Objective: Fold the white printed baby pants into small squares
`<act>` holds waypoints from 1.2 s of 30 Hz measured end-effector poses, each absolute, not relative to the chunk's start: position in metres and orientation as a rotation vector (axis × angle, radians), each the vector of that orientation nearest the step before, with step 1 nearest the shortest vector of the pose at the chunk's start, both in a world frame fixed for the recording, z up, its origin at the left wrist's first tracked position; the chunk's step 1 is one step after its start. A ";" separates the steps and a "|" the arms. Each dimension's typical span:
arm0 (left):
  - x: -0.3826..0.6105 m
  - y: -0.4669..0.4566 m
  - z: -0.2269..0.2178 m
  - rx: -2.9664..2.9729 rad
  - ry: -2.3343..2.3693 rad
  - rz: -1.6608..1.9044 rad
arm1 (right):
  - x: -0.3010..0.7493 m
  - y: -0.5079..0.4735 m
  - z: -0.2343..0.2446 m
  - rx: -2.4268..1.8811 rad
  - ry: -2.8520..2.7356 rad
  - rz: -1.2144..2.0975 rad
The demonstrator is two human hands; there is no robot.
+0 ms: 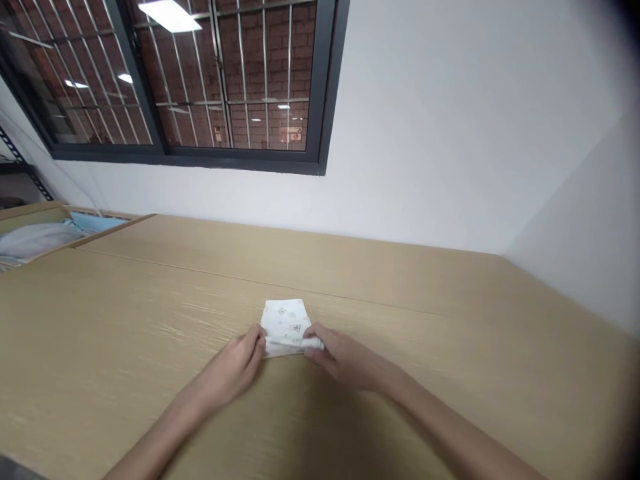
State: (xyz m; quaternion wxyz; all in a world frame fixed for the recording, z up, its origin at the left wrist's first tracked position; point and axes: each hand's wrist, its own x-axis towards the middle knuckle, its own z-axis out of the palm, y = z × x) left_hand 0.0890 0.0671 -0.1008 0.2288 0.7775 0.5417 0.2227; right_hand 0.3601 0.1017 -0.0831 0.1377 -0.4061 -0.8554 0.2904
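A small white folded cloth [285, 317] with a few small printed motifs lies on the wooden tabletop in front of me. Its near edge is turned over into a thick fold or roll. My left hand [245, 357] pinches the left end of that fold between thumb and fingers. At the right end, my right hand [335, 353] grips the fold, and a bit of rolled white cloth shows between thumb and fingers. The fingertips of both hands are partly hidden, and the cloth's underside cannot be seen.
The broad light-wood tabletop [150, 320] has a seam running across it. At the far left, a wooden-edged bin [115, 227] holds pale blue and white fabric. A white wall [425, 133] and a barred, dark-framed window [240, 157] bound the far side.
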 end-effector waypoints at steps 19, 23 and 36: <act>0.120 0.159 -0.134 2.487 2.232 0.581 | 0.311 0.178 -0.122 -1.553 -2.053 0.450; 0.128 0.148 -0.137 2.622 2.114 0.714 | 0.305 0.163 -0.115 -1.395 -2.098 0.074; 0.149 0.129 -0.174 2.637 1.800 0.469 | 0.293 0.147 -0.142 -0.983 -2.509 0.097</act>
